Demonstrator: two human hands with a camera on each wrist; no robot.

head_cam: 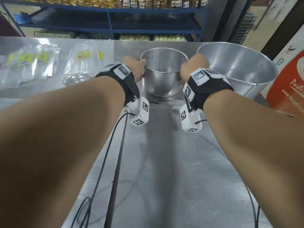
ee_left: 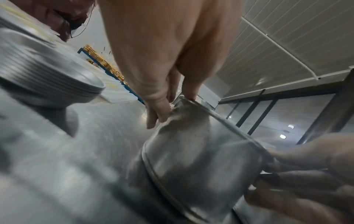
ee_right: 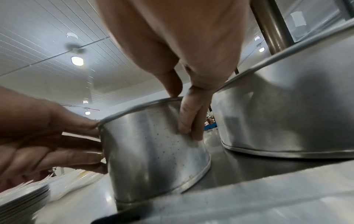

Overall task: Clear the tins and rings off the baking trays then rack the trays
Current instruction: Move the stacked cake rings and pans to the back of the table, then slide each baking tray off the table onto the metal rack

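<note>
A tall round metal tin stands upright at the far end of the steel table. My left hand grips its left rim and my right hand grips its right rim. In the left wrist view the left fingers curl over the rim of the tin. In the right wrist view the right fingers lie down the outer wall of the tin, thumb inside. A second metal rim shows under the tin's base. I cannot make out a baking tray for certain.
A larger metal tin stands close to the right, nearly touching my right hand. A stack of small fluted tins and clear plastic packets lie to the left. A red-and-white box stands at the right edge. Blue shelving runs behind.
</note>
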